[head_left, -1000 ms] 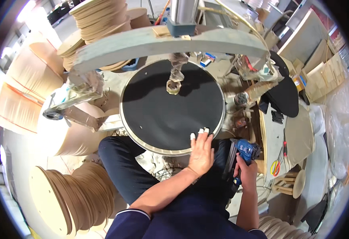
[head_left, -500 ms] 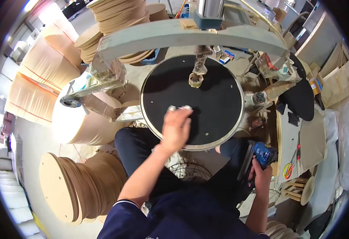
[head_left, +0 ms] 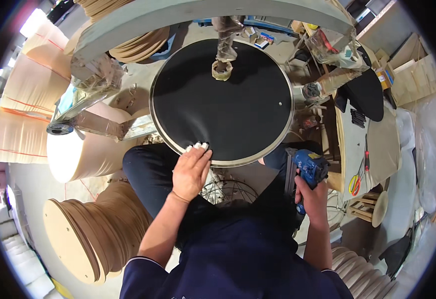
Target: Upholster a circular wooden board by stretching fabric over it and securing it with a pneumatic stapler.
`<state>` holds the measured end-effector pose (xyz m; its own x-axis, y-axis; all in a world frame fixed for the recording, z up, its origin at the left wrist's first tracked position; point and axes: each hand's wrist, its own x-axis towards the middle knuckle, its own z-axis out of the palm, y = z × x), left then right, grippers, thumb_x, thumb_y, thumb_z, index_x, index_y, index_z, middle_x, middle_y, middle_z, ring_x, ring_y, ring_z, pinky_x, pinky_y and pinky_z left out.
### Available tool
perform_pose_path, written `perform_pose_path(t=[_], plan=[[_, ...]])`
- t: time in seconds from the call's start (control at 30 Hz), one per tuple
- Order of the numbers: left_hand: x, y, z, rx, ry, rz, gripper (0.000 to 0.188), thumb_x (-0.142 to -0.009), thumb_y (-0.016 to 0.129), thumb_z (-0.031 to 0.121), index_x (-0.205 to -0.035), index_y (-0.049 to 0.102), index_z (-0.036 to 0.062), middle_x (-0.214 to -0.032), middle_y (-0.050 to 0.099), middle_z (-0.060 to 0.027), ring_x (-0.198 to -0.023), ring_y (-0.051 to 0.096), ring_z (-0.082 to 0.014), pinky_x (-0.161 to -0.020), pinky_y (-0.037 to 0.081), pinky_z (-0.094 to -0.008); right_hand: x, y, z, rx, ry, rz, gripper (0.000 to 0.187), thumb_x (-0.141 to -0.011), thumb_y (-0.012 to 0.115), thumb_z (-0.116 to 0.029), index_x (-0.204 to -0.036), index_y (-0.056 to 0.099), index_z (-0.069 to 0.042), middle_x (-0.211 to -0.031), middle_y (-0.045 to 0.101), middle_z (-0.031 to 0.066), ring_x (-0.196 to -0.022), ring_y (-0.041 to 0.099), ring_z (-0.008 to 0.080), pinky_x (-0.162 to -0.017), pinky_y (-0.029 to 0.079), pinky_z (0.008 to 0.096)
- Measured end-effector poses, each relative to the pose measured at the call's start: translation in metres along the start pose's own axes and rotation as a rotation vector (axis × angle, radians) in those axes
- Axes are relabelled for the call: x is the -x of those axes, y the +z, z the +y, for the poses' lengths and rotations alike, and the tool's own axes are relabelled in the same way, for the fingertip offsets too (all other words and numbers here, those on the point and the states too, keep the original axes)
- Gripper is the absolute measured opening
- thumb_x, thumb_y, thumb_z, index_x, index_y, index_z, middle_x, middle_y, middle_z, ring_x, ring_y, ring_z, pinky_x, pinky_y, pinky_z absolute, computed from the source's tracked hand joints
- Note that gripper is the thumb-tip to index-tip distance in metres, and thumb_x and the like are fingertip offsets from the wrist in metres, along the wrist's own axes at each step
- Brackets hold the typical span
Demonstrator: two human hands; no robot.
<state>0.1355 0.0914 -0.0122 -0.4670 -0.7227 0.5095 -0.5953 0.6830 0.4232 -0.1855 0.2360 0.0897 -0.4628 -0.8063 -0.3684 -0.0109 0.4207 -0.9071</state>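
Note:
A large round disc covered in black cloth (head_left: 223, 114), with a pale rim (head_left: 245, 162), lies in front of me. My left hand (head_left: 190, 172) rests at its near left edge, fingers stretched out close together, the white-wrapped fingertips on the cloth. Faint creases run in the cloth beyond these fingers. Away from the disc, by my right thigh, my right hand (head_left: 313, 198) is wrapped round the grip of a blue staple gun (head_left: 310, 167) with a long dark magazine. Over the disc's far part hangs a plastic-wrapped post (head_left: 226, 42) ending in a tape-wrapped ring (head_left: 222, 71).
A grey curved beam (head_left: 188, 20) spans the far side. Wrapped arms (head_left: 98, 124) flank the disc. Stacked wooden discs (head_left: 103, 224) lie at left, near wrapped rolls (head_left: 26, 129). Orange-handled scissors (head_left: 355, 184) and a red-handled tool (head_left: 367, 157) lie on the right-hand bench (head_left: 377, 144).
My left hand has moved from the disc's middle to its near left edge. Creases now show in the cloth, and fewer pale specks. The whole view has shifted; the right hand keeps the staple gun.

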Motion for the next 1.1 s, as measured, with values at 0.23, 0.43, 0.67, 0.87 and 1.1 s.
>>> perform_pose_path(t=[0.23,0.43,0.67,0.87,1.1], plan=[[-0.004,0.025,0.054,-0.071,-0.114,0.024,0.039,-0.087,0.081,0.010,-0.124,0.075,0.0039,-0.122,0.073,-0.0118,-0.115,0.068,-0.0320,-0.103,0.054,-0.0443,0.002,-0.007,0.013,0.003,0.018,-0.049,0.018,-0.100,0.074,-0.013,-0.116,0.069,-0.005,-0.070,0.062,-0.0014,-0.051,0.055,0.0071,-0.050,0.045,0.0241],[-0.016,0.014,0.062,-0.099,-0.183,-0.061,0.044,-0.086,0.081,0.012,-0.129,0.071,0.0061,-0.124,0.070,-0.0079,-0.119,0.063,-0.0280,-0.110,0.043,-0.0458,0.003,-0.011,0.015,0.020,0.044,-0.055,0.020,-0.099,0.075,-0.015,-0.115,0.070,-0.003,-0.071,0.062,-0.0009,-0.052,0.056,0.0072,-0.051,0.046,0.0246],[-0.028,0.014,0.056,-0.152,-0.032,-0.068,0.041,-0.086,0.081,0.011,-0.126,0.074,0.0103,-0.123,0.070,-0.0056,-0.120,0.063,-0.0272,-0.116,0.039,-0.0526,0.006,-0.010,0.012,-0.017,0.034,-0.092,0.025,-0.097,0.077,-0.018,-0.115,0.069,-0.002,-0.070,0.062,-0.0007,-0.053,0.056,0.0072,-0.051,0.045,0.0250],[-0.020,0.023,0.044,-0.128,0.045,-0.022,0.029,-0.084,0.080,0.008,-0.113,0.076,0.0088,-0.118,0.072,-0.0036,-0.113,0.066,-0.0247,-0.109,0.046,-0.0491,0.006,-0.010,0.013,-0.009,0.066,-0.082,0.024,-0.097,0.076,-0.017,-0.114,0.070,-0.002,-0.070,0.062,-0.0009,-0.053,0.056,0.0070,-0.052,0.046,0.0251],[-0.028,0.038,0.054,-0.026,0.094,-0.013,0.022,-0.085,0.078,0.006,-0.107,0.076,0.0074,-0.107,0.072,-0.0041,-0.101,0.068,-0.0249,-0.094,0.052,-0.0426,0.007,-0.009,0.009,-0.016,0.073,-0.062,0.020,-0.097,0.078,-0.022,-0.094,0.071,-0.003,-0.070,0.063,-0.0011,-0.056,0.057,0.0074,-0.053,0.046,0.0258]])
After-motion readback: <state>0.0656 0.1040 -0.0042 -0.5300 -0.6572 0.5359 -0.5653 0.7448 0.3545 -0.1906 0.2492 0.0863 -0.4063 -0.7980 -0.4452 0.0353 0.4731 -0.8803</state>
